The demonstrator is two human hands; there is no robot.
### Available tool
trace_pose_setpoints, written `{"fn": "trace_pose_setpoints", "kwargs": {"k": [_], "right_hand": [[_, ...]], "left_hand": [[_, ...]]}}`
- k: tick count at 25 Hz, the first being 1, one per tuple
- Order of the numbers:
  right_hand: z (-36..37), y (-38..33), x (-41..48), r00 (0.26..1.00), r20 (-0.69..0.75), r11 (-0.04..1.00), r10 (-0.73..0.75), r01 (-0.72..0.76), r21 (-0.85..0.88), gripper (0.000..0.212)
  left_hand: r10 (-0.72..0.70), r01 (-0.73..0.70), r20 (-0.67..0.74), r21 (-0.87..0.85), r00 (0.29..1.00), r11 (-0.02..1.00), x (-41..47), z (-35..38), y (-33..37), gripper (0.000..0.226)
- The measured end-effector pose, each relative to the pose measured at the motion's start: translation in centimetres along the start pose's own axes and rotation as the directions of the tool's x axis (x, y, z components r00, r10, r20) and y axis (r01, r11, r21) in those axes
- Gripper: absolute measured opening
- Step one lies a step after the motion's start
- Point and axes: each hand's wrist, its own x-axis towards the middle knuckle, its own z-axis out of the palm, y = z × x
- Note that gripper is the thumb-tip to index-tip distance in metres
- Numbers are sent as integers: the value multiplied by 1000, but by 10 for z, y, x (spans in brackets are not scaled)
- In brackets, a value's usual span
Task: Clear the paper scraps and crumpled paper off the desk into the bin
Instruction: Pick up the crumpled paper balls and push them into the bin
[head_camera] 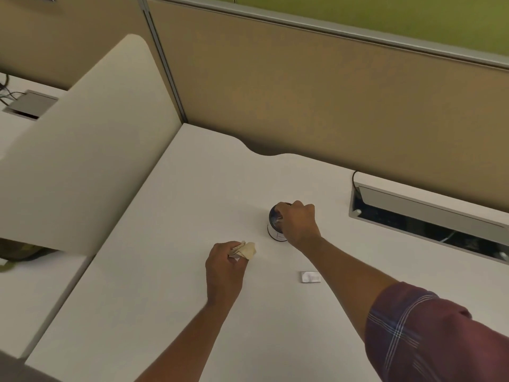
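Note:
A small round bin [273, 230] with a dark inside and a white wall stands on the white desk [170, 205]. My right hand [298, 224] is over its mouth, fingers pinched on a small white paper scrap at the rim. My left hand [224, 267] rests on the desk to the bin's lower left and grips a beige crumpled paper [246, 250], which sticks out past the fingers. A small white paper scrap [310, 277] lies flat on the desk below the bin, beside my right forearm.
A tan partition wall [316, 100] runs along the desk's back edge. An open cable tray [429, 221] is set into the desk at the right. A cream divider panel [82, 150] borders the left side, with a neighbouring desk beyond it.

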Motion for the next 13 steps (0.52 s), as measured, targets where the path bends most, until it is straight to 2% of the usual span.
{"fn": "trace_pose_setpoints", "kwargs": {"k": [4, 7, 10, 13], "right_hand": [[-11, 6, -1, 999, 53, 985, 10, -19, 174, 12], [-15, 24, -22, 998, -58, 931, 36, -12, 366, 17], [-12, 45, -52, 968, -198, 833, 157, -21, 554, 12], [-6, 65, -80, 947, -169, 794, 272, -122, 596, 9]], "left_hand": [[77, -77, 16, 21, 997, 997, 16, 13, 25, 29], [144, -147, 52, 63, 988, 987, 29, 30, 49, 32], [202, -212, 78, 141, 976, 967, 41, 47, 70, 35], [239, -260, 120, 207, 964, 943, 49, 62, 82, 37]]}}
